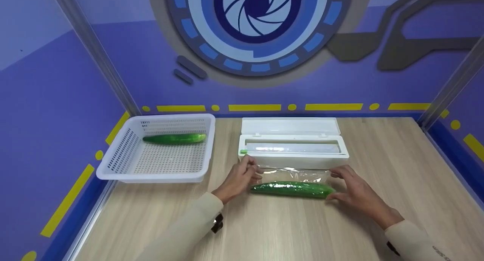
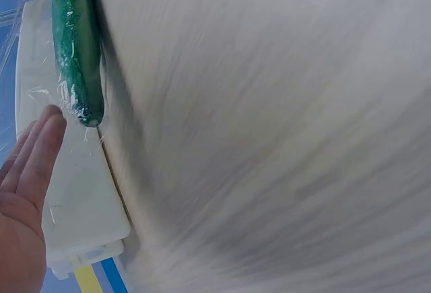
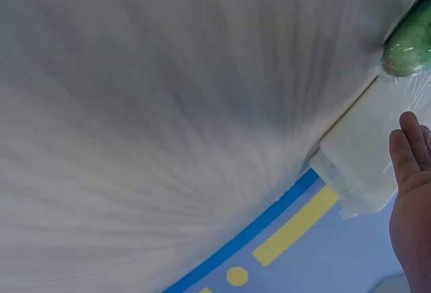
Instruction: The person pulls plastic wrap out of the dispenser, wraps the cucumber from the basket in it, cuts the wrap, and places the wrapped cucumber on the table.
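"Main item?"
"Cucumber, one, sheathed in clear film; lies between the hands, before the white box; spare cucumber in white basket."
"Hands?"
"Left hand, half-curled at the film's left edge; right hand, thumb and fingers parted, at its right; whether either pinches, I cannot tell."

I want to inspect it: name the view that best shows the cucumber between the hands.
Head view: the cucumber shows there nearly end to end. The left wrist view cuts it off at the top edge; the right wrist view catches just one end.
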`<state>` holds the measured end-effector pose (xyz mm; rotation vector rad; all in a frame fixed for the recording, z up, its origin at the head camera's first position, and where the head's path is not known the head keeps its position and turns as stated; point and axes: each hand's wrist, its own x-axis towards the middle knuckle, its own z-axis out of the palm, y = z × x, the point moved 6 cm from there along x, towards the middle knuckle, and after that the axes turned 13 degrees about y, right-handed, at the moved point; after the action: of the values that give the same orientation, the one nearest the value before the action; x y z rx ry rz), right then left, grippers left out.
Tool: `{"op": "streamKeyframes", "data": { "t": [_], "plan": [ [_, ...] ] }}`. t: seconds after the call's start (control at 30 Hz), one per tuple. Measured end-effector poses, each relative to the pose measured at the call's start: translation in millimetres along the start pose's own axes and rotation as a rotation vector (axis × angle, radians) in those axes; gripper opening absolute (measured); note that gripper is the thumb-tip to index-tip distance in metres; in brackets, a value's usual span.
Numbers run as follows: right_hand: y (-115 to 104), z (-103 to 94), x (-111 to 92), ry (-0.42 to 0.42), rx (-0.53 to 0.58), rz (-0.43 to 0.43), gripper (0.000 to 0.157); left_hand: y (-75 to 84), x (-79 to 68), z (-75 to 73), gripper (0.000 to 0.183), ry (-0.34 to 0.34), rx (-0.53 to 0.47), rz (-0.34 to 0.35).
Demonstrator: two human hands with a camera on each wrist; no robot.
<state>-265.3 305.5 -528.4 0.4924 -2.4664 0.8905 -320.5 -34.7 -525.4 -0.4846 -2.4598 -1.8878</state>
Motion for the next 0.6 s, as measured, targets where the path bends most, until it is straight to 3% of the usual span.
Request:
{"op": "streamKeyframes", "data": {
  "t": [0.1,0.2,0.4,0.6],
  "plan": [
    [3.0,1.1,-1.0,-0.01,0.001,0.02,0.08,-1.0,-0.9,1.0,0.01,0.003,0.119,0.098],
    [5.4,0.9,-1.8,-0.02,0.008,0.039,0.078,-2.5,-2.2,2.3,0.022,-0.005,0.212,0.17],
    [6.1,1.2,-2.9,-0.031,0.008,0.039,0.077,-8.0,-5.8,4.5,0.046,-0.01,0.341,0.207],
    [8.6,3.2,-3.1,-0.05,0.015,0.106,0.068,-8.8,-7.4,5.6,0.042,0.023,0.39,0.228]
  ]
}}
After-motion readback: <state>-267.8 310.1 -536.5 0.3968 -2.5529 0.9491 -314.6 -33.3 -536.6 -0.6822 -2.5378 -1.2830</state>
